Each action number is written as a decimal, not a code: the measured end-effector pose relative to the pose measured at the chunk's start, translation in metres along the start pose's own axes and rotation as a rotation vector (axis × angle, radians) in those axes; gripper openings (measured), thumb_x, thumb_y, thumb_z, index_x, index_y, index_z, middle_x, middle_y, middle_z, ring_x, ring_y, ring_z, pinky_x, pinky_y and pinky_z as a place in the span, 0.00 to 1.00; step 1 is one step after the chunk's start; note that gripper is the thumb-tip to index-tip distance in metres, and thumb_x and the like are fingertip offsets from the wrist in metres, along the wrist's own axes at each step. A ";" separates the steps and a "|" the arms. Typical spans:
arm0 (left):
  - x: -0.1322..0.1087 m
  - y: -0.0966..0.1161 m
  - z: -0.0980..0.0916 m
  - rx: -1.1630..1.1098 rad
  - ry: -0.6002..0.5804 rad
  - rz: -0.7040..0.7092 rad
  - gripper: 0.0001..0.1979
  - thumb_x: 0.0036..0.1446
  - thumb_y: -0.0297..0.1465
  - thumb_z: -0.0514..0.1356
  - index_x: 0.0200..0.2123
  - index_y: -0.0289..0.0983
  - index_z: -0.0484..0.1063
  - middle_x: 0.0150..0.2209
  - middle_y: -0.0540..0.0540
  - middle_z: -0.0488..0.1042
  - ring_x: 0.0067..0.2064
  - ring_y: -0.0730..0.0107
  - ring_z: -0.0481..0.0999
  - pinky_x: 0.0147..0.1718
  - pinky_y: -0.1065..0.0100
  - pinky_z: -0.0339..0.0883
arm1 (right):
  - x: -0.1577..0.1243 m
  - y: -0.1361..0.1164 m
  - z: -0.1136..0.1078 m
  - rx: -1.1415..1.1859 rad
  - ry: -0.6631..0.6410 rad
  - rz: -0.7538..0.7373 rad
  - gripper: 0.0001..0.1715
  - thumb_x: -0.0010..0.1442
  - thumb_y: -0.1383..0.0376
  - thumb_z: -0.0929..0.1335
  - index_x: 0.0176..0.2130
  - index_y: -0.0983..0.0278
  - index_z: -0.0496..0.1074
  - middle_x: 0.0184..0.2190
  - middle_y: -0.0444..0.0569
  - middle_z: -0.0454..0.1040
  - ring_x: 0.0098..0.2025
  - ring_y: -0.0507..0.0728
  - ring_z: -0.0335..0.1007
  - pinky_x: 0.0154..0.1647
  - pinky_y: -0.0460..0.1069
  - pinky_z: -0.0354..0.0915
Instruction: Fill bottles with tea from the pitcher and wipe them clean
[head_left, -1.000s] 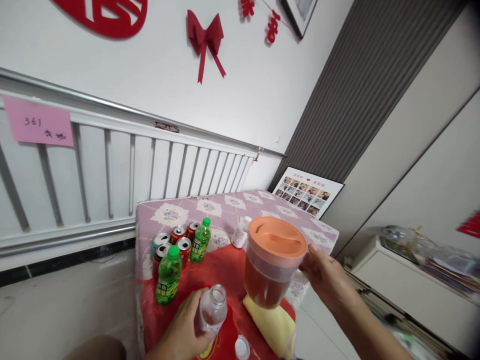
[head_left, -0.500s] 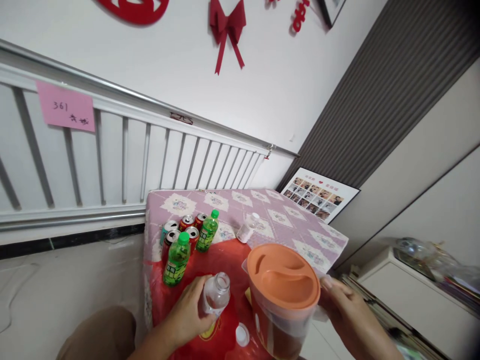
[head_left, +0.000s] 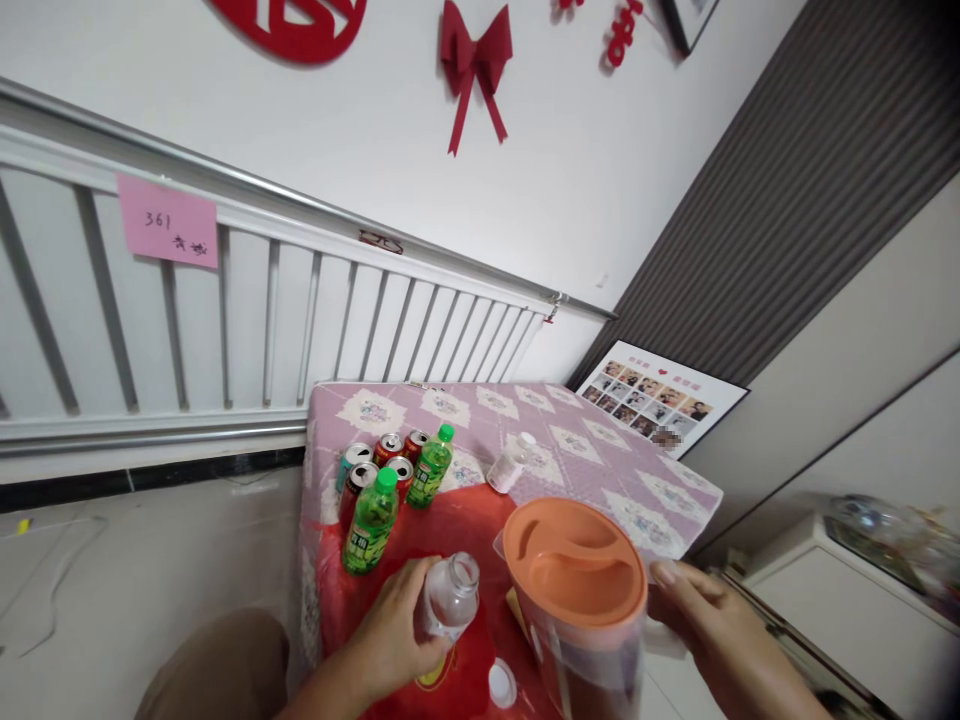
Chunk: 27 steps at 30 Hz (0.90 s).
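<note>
My left hand (head_left: 394,630) is wrapped round a clear, uncapped bottle (head_left: 454,590), its mouth tilted slightly to the right. Beside it stands a clear pitcher (head_left: 592,670) with dark liquid inside and an orange lid (head_left: 576,560) on top. The fingers of my right hand (head_left: 724,625) are closed on the pitcher's handle at its right side. A white cap (head_left: 502,683) lies on the red cloth between bottle and pitcher. Farther back is a second clear bottle (head_left: 510,465) with a white cap and a pale label.
Two green drink bottles (head_left: 371,525) and several opened cans (head_left: 358,485) are grouped at the table's left side. A red cloth (head_left: 469,520) partly covers the purple tablecloth (head_left: 555,400). Behind runs a white radiator (head_left: 247,320); a white cabinet (head_left: 832,580) stands at the right.
The view has swung a little to the left, so the scene sits farther right. Against the table, the pitcher has come slightly nearer the bottle. Both hands keep their hold.
</note>
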<state>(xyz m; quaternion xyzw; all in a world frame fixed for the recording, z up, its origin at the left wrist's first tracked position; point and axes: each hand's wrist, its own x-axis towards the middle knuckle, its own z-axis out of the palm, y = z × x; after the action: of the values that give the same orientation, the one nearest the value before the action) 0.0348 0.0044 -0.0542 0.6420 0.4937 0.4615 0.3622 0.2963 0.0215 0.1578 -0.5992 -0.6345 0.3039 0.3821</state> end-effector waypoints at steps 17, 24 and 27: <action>0.000 0.003 -0.001 0.017 0.002 -0.008 0.38 0.39 0.23 0.63 0.57 0.42 0.60 0.55 0.43 0.69 0.57 0.56 0.67 0.59 0.59 0.58 | 0.009 0.010 0.007 -0.100 -0.047 0.011 0.28 0.51 0.43 0.67 0.17 0.62 0.63 0.18 0.42 0.57 0.23 0.52 0.51 0.22 0.46 0.53; -0.001 0.003 -0.002 0.018 -0.008 -0.025 0.39 0.38 0.23 0.64 0.57 0.42 0.60 0.56 0.43 0.68 0.58 0.55 0.66 0.60 0.58 0.57 | 0.009 0.007 0.009 -0.167 -0.046 -0.020 0.28 0.51 0.42 0.66 0.16 0.62 0.65 0.17 0.43 0.61 0.23 0.53 0.55 0.22 0.47 0.57; -0.001 0.003 -0.003 0.009 -0.016 -0.022 0.39 0.38 0.23 0.64 0.57 0.42 0.60 0.56 0.44 0.68 0.57 0.55 0.66 0.59 0.58 0.58 | 0.010 0.006 0.009 -0.188 -0.044 -0.027 0.28 0.51 0.43 0.66 0.17 0.62 0.67 0.16 0.44 0.63 0.22 0.53 0.56 0.22 0.47 0.57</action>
<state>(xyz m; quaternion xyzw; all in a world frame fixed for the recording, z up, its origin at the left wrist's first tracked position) 0.0326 0.0027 -0.0507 0.6419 0.4998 0.4500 0.3683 0.2921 0.0323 0.1488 -0.6170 -0.6766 0.2507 0.3140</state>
